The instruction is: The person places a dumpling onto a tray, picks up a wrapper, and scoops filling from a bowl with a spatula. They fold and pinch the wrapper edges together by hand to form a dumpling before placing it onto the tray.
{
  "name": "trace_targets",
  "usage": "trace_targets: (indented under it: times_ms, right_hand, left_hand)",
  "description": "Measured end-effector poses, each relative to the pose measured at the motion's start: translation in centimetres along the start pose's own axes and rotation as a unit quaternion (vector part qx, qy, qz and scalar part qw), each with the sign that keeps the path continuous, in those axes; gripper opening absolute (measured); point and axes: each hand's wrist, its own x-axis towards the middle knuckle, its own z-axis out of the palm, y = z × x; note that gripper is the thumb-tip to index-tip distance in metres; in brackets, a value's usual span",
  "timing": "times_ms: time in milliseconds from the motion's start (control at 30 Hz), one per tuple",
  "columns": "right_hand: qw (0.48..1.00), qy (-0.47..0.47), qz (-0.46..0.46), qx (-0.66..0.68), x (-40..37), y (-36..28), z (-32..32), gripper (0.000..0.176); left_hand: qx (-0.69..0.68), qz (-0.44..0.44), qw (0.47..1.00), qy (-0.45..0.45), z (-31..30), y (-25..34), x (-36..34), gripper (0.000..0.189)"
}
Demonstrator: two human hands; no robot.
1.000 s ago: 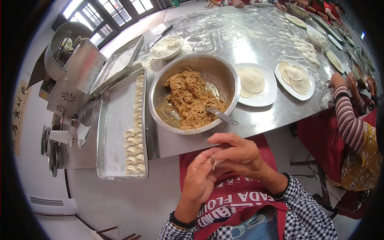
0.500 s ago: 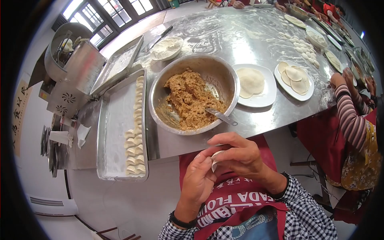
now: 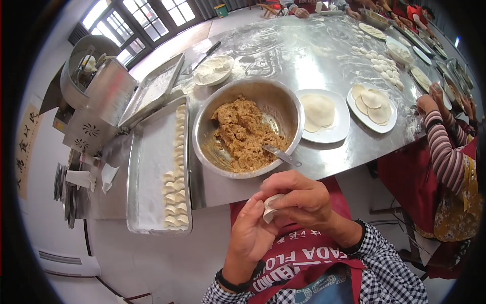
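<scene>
A small pale dumpling (image 3: pixel 271 208) is between my two hands, in front of the table edge. My left hand (image 3: pixel 252 228), with a dark band at the wrist, has its fingers pressed against the dumpling's left side. From the right, my right hand (image 3: pixel 298 198) pinches it with thumb and curled fingers. Just beyond them stands a metal bowl (image 3: pixel 201 133) of brown filling (image 3: pixel 243 133), a metal spatula (image 3: pixel 281 155) leaning over its rim. Rows of shaped dumplings (image 3: pixel 175 197) lie along the right side of a metal tray (image 3: pixel 132 182).
Right of the bowl are a plate of stacked wrappers (image 3: pixel 342 129) and another wrapper plate (image 3: pixel 387 123). A flour bowl (image 3: pixel 213 70), a knife (image 3: pixel 205 54), a second tray (image 3: pixel 152 91) and a machine (image 3: pixel 104 96) lie beyond. A co-worker's striped sleeve (image 3: pixel 443 144) is at right.
My right hand's raised fingers have curled down around the dumpling, and more of its pale edge shows. The view has shifted slightly, so the table things appear lower.
</scene>
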Motion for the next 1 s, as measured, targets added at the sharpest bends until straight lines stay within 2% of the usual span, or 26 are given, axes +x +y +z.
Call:
trace_targets:
  times_ms: [33, 133, 167, 233, 267, 333, 467, 533, 667, 733, 833, 1000]
  right_hand:
    - [0.998, -0.021, -0.053, -0.007, 0.2, 0.4, -0.1, 0.016]
    - [0.995, -0.027, -0.086, -0.032, 0.7, 0.3, -0.1, 0.020]
    - [0.995, -0.027, -0.087, -0.033, 0.9, 0.0, 0.1, 0.020]
    - [1.000, 0.015, -0.012, -0.012, 1.1, -0.9, 0.7, 0.025]
    - [1.000, 0.015, -0.014, -0.011, 1.3, -0.9, 0.7, 0.025]
    - [0.997, 0.007, -0.045, -0.070, 1.7, -0.9, 0.6, 0.028]
    - [0.988, 0.021, -0.101, -0.114, 2.2, -0.7, 1.0, 0.027]
    - [0.976, -0.006, -0.148, -0.159, 2.3, -0.4, 0.9, 0.023]
    - [0.974, -0.017, -0.146, -0.173, 2.2, -0.5, 0.9, 0.021]
    - [0.968, -0.045, -0.162, -0.185, 2.3, -0.3, 0.8, 0.026]
    - [0.978, -0.030, -0.110, -0.176, 2.2, -0.7, 1.1, 0.033]
    - [0.985, -0.039, -0.084, -0.146, 1.5, -1.0, 0.8, 0.039]
  left_hand:
    - [-0.016, -0.002, 1.000, 0.005, 0.1, 0.0, 0.0, 0.033]
    - [-0.015, 0.005, 1.000, -0.003, 0.7, 0.2, 0.0, 0.033]
    - [-0.014, 0.005, 1.000, -0.005, 0.6, 0.3, 0.0, 0.033]
    - [-0.021, 0.010, 0.999, -0.025, 0.1, 0.5, -0.1, 0.034]
    - [-0.020, 0.011, 0.999, -0.026, 0.2, 0.5, -0.1, 0.034]
    - [-0.072, -0.001, 0.997, -0.034, 0.4, 0.6, -0.1, 0.034]
    - [-0.057, 0.002, 0.998, -0.016, 0.5, 0.4, 0.1, 0.035]
    - [-0.096, 0.020, 0.994, -0.058, 0.2, 0.2, 0.2, 0.039]
    - [-0.057, 0.025, 0.998, -0.008, 0.8, 0.1, -0.2, 0.041]
    - [-0.038, 0.043, 0.998, 0.026, 1.3, 0.2, -0.4, 0.038]
    - [-0.039, 0.024, 0.999, 0.029, 0.5, 0.4, -0.5, 0.037]
    - [-0.059, 0.019, 0.998, 0.025, 0.0, 0.3, -0.7, 0.036]
